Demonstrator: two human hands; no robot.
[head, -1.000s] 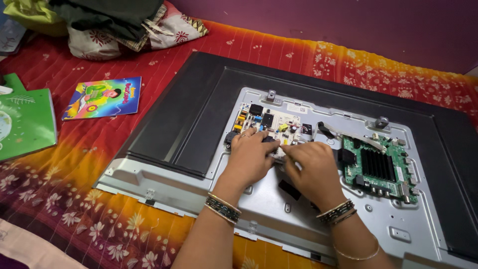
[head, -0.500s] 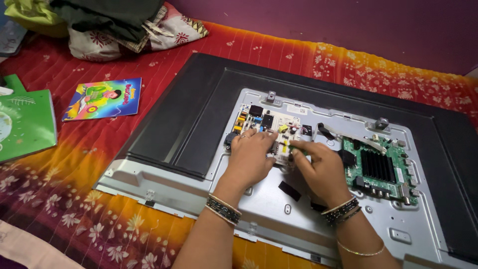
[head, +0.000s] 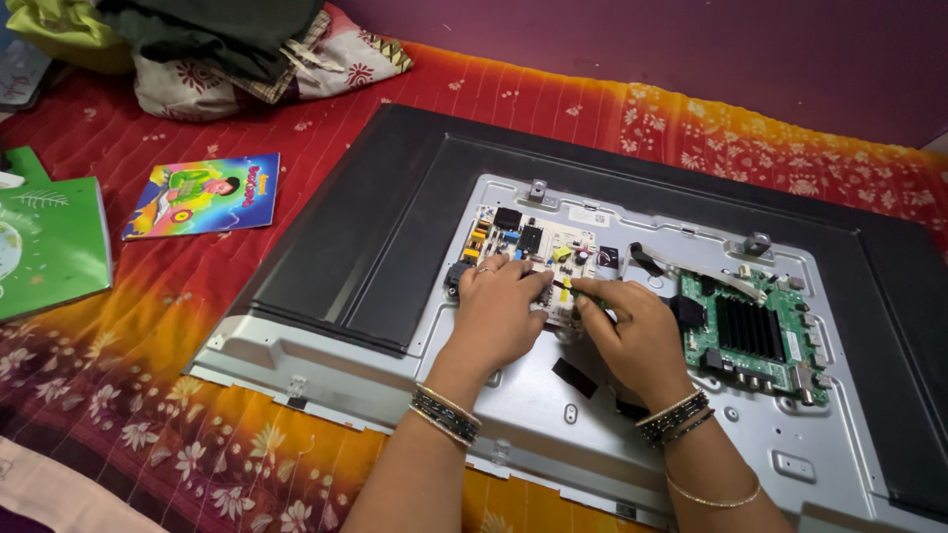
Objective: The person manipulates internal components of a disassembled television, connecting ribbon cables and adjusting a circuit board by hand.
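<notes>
Both hands' fingers pressed on pale circuit board (head: 538, 252), hiding its lower edge; grip unclear.

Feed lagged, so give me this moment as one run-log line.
left hand: on pale circuit board | right hand: fingertips on same board | green board: untouched | metal back panel: flat on red cloth

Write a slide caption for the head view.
Both hands, left and right, work on a television's pale circuit board.
</notes>
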